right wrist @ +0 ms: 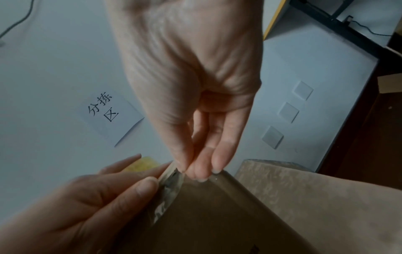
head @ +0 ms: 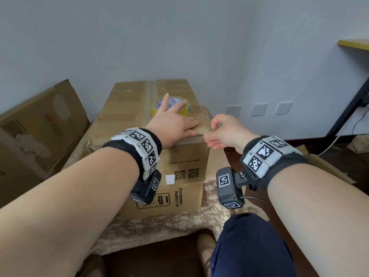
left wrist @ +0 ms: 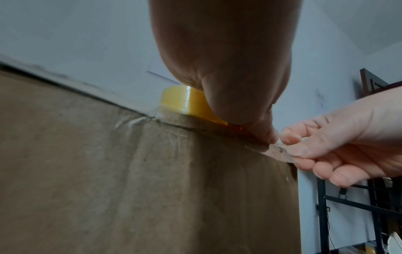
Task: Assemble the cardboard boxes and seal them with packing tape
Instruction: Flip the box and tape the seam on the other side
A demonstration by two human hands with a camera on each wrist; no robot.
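box (head: pixel 151 108) on patterned cloth, roll of tape (head: pixel 169 105) on its top | your left hand (head: pixel 173 124) flat, pressing box's near edge | right hand (head: pixel 221 132) pinches tape strip (right wrist: pixel 168 190) at box's near corner | thin, sticky, curls easily: hold the end, pull taut

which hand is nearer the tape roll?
Left. The left hand lies flat on the box, fingers against the tape roll; the right hand pinches a tape strip at the box's edge.

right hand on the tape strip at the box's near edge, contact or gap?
Touching. The right wrist view shows the right hand pinching the tape strip between thumb and fingertips at the cardboard box edge.
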